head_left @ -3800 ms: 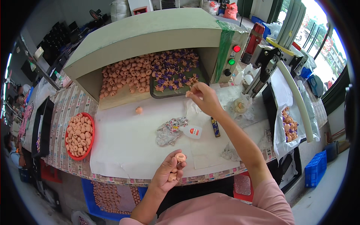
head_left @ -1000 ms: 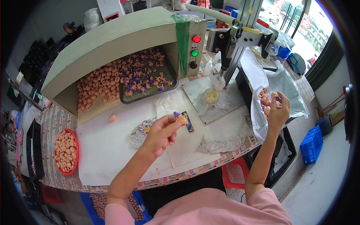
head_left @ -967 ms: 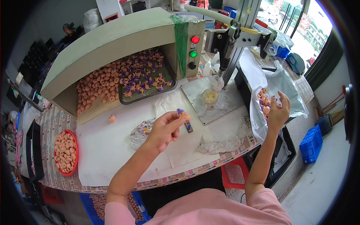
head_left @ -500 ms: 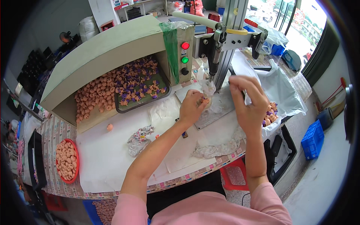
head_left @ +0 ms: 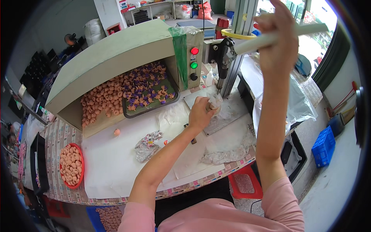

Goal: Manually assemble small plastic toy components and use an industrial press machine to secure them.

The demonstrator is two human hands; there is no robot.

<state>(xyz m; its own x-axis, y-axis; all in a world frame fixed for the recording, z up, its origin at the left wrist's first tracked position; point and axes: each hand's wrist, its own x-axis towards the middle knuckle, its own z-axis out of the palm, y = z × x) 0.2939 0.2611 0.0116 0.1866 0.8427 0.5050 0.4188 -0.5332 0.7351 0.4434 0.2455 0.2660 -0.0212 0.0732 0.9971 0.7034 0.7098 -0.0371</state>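
Fingers of my left hand (head_left: pixel 201 115) are closed on a small orange-and-purple doll body under the press tip. The fingers mostly hide it now. Crumpled clear plastic (head_left: pixel 215 99) wraps the spot beside my fingertips. Above it, the dark plunger (head_left: pixel 222 72) of a hand press points down. My right hand (head_left: pixel 277 44) is raised high and wrapped round the press's white lever handle (head_left: pixel 251 45), which extends past the hand to the right. A metal base plate (head_left: pixel 228 121) lies under the press.
A heater-like box (head_left: pixel 112 50) shelters round doll heads (head_left: pixel 101 96) and a dark tray (head_left: pixel 129 113) of orange-and-purple pieces. A red basket (head_left: pixel 82 170) of heads stands left. One loose head (head_left: pixel 116 132) and crumpled plastic (head_left: pixel 147 149) lie on the white sheet. A plastic-lined bin (head_left: pixel 301 100) stands right.
My right hand has risen from beside the press and taken hold of the lever handle, which now swings out to the right. My left hand stays under the press tip.
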